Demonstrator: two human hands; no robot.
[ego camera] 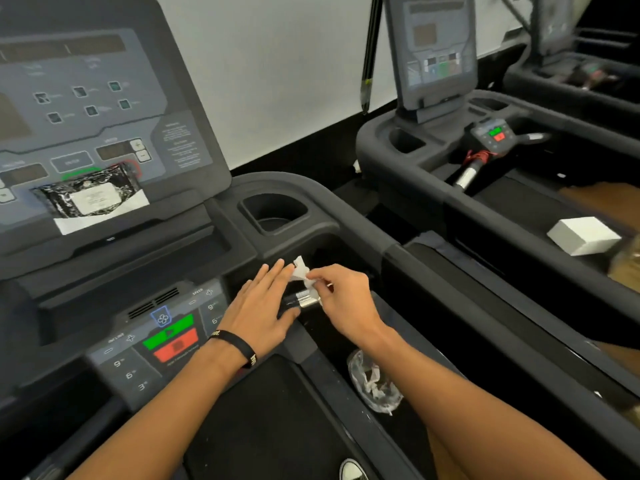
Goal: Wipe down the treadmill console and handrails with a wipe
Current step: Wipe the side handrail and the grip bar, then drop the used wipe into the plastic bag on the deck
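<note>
My right hand [346, 299] pinched a small crumpled white wipe [300, 273] between thumb and fingertips, holding it just above the short silver handgrip [306, 301] that juts out to the right of the near control panel [157, 336]. My left hand [258, 315] lay beside it with the fingers straight and slightly spread, the fingertips touching the wipe's left edge and the thumb reaching toward the dark end of the handgrip. I wore a black wristband [235, 346] on that wrist.

The near control panel sat to the left of my hands, with a green button above a red one and number keys on either side. Farther away and to the left rose the tilted console screen [90, 109], and a dark wipes packet [90, 196] with a white label leaned against its lower part, a white sheet under it. A cup holder [275, 213] opened in the grey housing just beyond my hands.

Near my right forearm, low beside the belt, lay a crumpled clear plastic bag [372, 382] with white scraps inside. The toe of a shoe [351, 471] showed at the near edge.

To the right stood a second treadmill [433, 64] with its own screen, and a white box [583, 235] rested on the frame at its near end.
</note>
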